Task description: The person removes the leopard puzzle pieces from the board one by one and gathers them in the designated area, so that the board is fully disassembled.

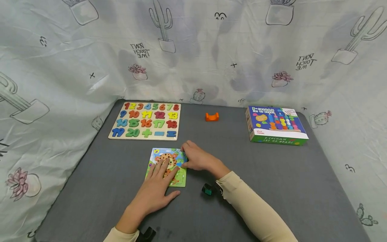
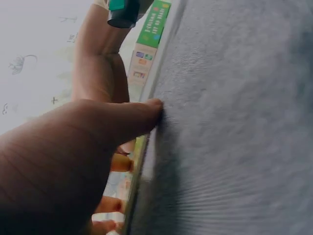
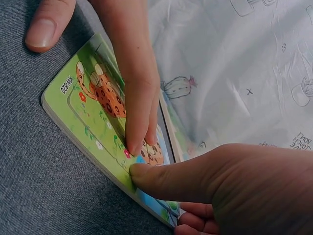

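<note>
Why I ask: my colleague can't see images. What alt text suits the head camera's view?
A person's left hand lies spread over a spotted-animal picture board on a gray table while the right hand grips its right edge. Farther back, left to right, are a number puzzle, an orange piece and a boxed bead set.

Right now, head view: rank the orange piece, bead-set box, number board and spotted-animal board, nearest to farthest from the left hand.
1. Spotted-animal board: directly under the fingers of the left hand.
2. Number board: just beyond it, back left.
3. Orange piece: at the back, right of the number board.
4. Bead-set box: back right.
</note>
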`<control>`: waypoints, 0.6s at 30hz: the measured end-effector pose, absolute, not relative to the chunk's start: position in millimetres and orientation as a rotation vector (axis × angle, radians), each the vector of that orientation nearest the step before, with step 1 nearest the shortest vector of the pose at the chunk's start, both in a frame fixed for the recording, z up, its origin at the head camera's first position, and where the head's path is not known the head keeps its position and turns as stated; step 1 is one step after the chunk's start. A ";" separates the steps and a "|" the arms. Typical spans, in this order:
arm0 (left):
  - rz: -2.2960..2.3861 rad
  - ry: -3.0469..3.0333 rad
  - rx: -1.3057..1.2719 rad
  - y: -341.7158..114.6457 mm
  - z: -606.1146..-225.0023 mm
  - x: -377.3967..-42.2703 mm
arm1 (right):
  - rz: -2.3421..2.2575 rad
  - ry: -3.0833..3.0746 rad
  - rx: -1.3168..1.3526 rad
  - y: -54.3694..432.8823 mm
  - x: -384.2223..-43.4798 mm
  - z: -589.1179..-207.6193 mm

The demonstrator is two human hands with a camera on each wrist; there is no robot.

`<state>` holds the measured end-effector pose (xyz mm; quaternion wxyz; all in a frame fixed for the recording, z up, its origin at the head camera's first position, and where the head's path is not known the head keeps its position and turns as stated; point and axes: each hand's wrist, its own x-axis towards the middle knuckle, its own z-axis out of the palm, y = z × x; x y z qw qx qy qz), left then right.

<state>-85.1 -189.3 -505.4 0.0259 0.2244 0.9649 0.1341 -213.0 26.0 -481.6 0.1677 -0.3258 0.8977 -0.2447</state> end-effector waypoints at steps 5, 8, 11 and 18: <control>0.418 2.992 0.716 -187.1 -511.3 -87.4 | -0.690 2.561 -0.893 27.5 -212.8 -481.8; 0.422 2.997 0.738 -187.1 -513.4 -89.5 | -0.700 2.567 -0.887 27.5 -213.2 -482.2; 0.420 2.991 0.752 -187.8 -513.8 -90.9 | -0.723 2.578 -0.898 27.7 -214.2 -484.3; 0.471 3.003 0.799 -191.6 -512.6 -92.8 | -0.767 2.637 -0.956 29.9 -216.4 -490.9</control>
